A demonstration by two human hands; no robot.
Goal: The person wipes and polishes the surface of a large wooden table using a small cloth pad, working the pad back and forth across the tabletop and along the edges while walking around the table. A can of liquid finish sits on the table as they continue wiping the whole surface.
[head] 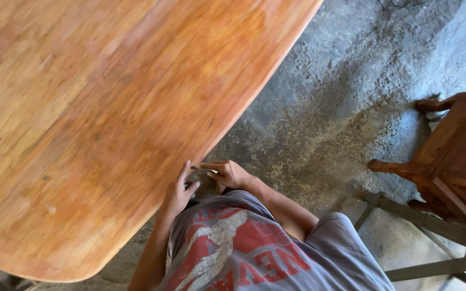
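Tabletop (98, 118) edge | both hands: left (179, 191) flat on rim, right (230, 173) fingers curled against rim | no containers

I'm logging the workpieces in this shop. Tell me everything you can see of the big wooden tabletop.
The wooden tabletop is a large reddish-orange slab with visible grain, paler streaks and a smooth, rounded edge and corner. It fills the left of the view, lying flat above a dusty concrete floor. The left hand rests on its near edge; the right hand presses a small piece, too blurred to identify, against that same edge. What supports the tabletop is mostly hidden.
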